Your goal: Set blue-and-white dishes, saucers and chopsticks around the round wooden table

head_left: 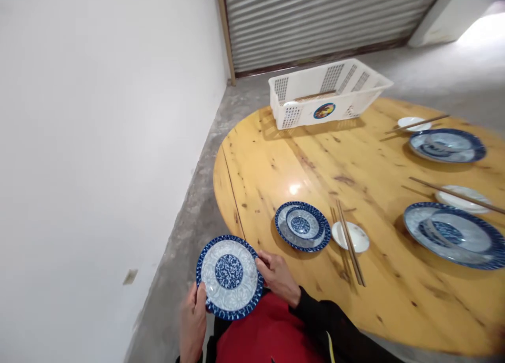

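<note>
A blue-and-white patterned plate is held up in front of my body, off the table's near left edge. My left hand grips its lower left rim, thumb on top. On its right rim my right hand is closed, thumb over the edge and fingers underneath. Just beyond, on the wooden table, lies another blue-rimmed plate with a smaller matching dish or bowl on it. Beside that sits a small white saucer with a pair of chopsticks resting across it.
A white plastic basket with chopsticks inside stands at the far edge of the round wooden table. Blue-rimmed plates and white saucers with chopsticks are set along the right side. A white wall rises on my left.
</note>
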The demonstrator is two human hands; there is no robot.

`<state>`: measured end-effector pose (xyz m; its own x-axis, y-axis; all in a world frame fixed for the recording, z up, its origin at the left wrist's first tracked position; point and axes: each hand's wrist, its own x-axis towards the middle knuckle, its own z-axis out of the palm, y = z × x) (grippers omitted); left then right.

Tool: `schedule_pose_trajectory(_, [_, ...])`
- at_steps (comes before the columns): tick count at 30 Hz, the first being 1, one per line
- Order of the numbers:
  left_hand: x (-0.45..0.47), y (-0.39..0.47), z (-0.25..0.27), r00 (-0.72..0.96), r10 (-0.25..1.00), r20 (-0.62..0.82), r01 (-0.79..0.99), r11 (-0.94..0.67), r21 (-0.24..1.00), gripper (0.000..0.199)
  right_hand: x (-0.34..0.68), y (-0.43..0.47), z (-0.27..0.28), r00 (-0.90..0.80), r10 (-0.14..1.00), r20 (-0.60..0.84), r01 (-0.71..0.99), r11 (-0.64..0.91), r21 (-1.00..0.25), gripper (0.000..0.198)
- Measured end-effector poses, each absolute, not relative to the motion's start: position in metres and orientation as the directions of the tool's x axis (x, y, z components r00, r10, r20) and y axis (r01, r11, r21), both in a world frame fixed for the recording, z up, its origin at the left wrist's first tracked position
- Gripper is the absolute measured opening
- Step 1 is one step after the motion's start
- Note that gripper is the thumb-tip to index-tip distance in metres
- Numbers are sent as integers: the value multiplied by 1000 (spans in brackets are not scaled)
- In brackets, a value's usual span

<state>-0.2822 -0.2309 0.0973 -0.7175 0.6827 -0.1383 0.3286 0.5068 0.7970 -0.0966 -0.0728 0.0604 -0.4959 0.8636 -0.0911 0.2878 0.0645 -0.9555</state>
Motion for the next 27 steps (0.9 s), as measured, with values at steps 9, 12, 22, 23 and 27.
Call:
schedule_pose_trajectory(9, [-384,-120,69,-510,813,-280,237,446,863,53,-162,-21,54,-192,980,-48,345,21,-938,30])
schedule_pose_trajectory(12, [-424,-75,77,-277,939,-206,361,300,883,55,-187,-18,57,-34,998,-48,351,-33,-936,29])
schedule_pose_trajectory(22, [-524,25,85,152,972,-180,515,78,854,45,-289,-37,70,301,930,-212,189,-276,-942,35])
schedule_pose_trajectory(23, [-527,34,82,181,967,-177,520,58,852,44,-294,-36,70,326,917,-229,172,-296,-939,35])
schedule_pose_trajectory(27, [-526,70,66,276,942,-189,521,18,853,41,-301,-23,66,416,862,-288,135,-372,-919,35])
